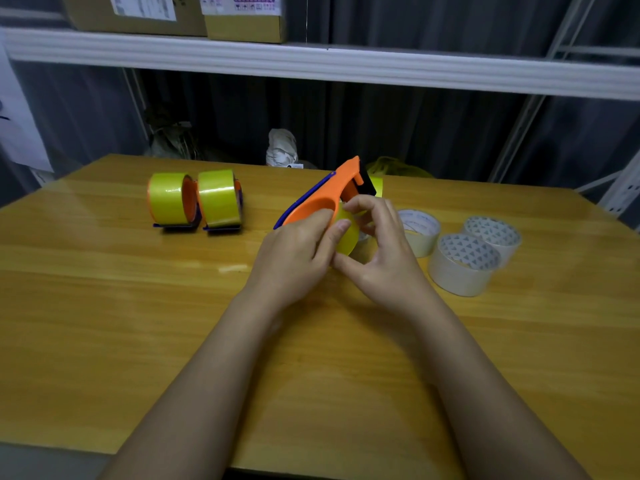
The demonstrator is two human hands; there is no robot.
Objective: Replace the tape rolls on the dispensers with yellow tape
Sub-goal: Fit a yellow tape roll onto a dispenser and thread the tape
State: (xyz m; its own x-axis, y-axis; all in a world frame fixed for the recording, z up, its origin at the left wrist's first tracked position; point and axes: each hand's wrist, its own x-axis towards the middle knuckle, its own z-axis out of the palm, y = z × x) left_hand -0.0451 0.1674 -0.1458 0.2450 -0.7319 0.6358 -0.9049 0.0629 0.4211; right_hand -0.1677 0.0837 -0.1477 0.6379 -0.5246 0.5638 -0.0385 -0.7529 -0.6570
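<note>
Mid-table: orange dispenser [322,199] with blue edge, tilted up off the wooden table [104,306], cutter end pointing away. Yellow tape roll [348,233] seated at its near end, largely hidden behind fingers. Left hand [294,251] curled over the dispenser's body, thumb lying across the yellow roll's face. Right hand [377,251] curled round the roll from the right, fingertips at the top edge, thumb beneath. Short flap of yellow tape [377,187] showing past the black cutter head.

To the left, well apart from the hands: two more dispensers already carrying yellow rolls, left one [171,199] and right one [221,199], standing side by side and touching.

To the right, near the right hand: three white tape rolls lying flat — nearest [420,233] partly covered by the right hand's fingers, front one [462,268], far one [493,237], the last two touching.

Behind the table: white shelf beam [311,64] with cardboard boxes [242,19] on top, dark curtain, crumpled white bag [282,147].
</note>
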